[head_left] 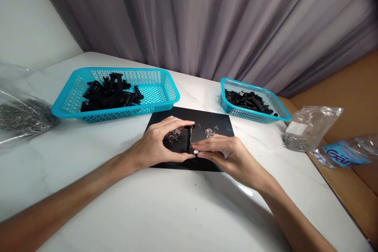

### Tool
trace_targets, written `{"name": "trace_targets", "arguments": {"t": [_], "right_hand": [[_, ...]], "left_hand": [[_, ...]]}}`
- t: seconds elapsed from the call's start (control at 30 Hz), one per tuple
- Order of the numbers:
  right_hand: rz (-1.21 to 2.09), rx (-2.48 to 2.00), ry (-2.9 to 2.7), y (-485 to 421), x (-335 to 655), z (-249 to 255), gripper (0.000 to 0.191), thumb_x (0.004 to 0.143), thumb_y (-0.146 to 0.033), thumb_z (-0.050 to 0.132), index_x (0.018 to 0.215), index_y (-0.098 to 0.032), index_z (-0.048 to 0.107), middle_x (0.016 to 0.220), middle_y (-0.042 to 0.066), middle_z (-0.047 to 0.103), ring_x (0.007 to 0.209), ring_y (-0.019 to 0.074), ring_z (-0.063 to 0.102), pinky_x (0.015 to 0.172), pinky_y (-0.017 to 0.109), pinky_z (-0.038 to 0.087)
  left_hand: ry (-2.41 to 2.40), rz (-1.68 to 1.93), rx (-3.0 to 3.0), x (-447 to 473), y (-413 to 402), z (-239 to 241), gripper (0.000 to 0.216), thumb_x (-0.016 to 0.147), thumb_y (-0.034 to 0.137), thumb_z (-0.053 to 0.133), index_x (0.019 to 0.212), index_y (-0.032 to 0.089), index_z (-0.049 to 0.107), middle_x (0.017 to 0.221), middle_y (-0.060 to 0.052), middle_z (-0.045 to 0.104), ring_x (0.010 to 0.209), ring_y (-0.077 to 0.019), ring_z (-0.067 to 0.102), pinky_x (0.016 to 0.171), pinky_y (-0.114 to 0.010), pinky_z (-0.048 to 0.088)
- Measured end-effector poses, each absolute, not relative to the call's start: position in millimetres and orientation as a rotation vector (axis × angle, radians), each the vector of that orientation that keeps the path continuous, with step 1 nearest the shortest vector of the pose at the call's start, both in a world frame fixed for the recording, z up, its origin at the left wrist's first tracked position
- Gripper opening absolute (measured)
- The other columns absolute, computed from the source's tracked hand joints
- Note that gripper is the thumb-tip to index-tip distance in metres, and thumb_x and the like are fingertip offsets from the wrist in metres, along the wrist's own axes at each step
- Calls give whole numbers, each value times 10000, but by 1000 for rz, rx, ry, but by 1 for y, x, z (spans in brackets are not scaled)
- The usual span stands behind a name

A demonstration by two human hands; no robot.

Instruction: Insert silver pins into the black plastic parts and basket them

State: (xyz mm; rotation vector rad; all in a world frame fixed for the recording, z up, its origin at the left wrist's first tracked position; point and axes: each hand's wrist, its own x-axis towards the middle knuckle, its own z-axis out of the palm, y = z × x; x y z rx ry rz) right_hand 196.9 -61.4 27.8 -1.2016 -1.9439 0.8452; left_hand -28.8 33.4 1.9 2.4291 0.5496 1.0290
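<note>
My left hand (158,143) pinches a narrow black plastic part (189,138) upright between thumb and fingers, over a black mat (220,124). Fingertips of my right hand (228,155) press together against the lower end of the same part, close to a small pale spot that I cannot identify. Two small heaps of tiny metal pieces lie on the mat, one (173,135) under my left hand's fingers, the other (209,132) just beyond my right hand.
A large turquoise basket (165,102) of black parts stands at the back left, a smaller one (280,114) at the back right. Clear bags of metal pieces lie far left (20,116) and right (307,128). The white table's right edge meets a brown surface.
</note>
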Motion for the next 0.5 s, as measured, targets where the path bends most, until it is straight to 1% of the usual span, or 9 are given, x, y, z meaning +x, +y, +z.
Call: {"name": "trace_targets", "arguments": {"t": [0.07, 0.13, 0.23, 0.33, 0.5], "right_hand": [[830, -1181, -1962, -61, 197, 25, 215, 992, -257, 653, 1161, -295, 781, 1143, 26, 789, 1042, 220, 721, 863, 371, 578], [807, -1193, -1991, -61, 196, 23, 210, 995, -248, 649, 1154, -289, 780, 1121, 24, 793, 1006, 212, 723, 879, 380, 572], [735, -1222, -2043, -62, 195, 19, 219, 1013, -217, 611, 1149, -267, 775, 1079, 28, 796, 951, 208, 710, 862, 385, 567], [638, -1224, -2094, -64, 191, 16, 258, 1031, -159, 547, 1157, -217, 764, 1064, 53, 793, 940, 213, 698, 867, 396, 558], [562, -1247, -2134, -66, 184, 12, 290, 1034, -108, 496, 1138, -176, 759, 1036, 81, 783, 908, 226, 674, 811, 388, 554]], "left_hand": [[555, 1055, 2448, -28, 33, 3, 649, 695, 244, 890, 1293, 171, 648, 1067, -71, 717, 973, -220, 686, 885, -351, 596], [548, 1079, 2467, -27, 32, 3, 643, 693, 230, 885, 1289, 171, 651, 1081, -77, 724, 993, -230, 685, 893, -361, 597], [526, 1094, 2493, -28, 31, 1, 640, 710, 208, 866, 1308, 176, 640, 1122, -86, 727, 1029, -240, 680, 908, -372, 596], [512, 1092, 2525, -28, 32, -3, 639, 738, 194, 847, 1336, 177, 624, 1141, -91, 723, 1056, -246, 669, 919, -378, 596], [490, 1111, 2562, -29, 32, -6, 599, 772, 190, 816, 1337, 170, 616, 1120, -90, 721, 1054, -248, 664, 906, -385, 603]]}}
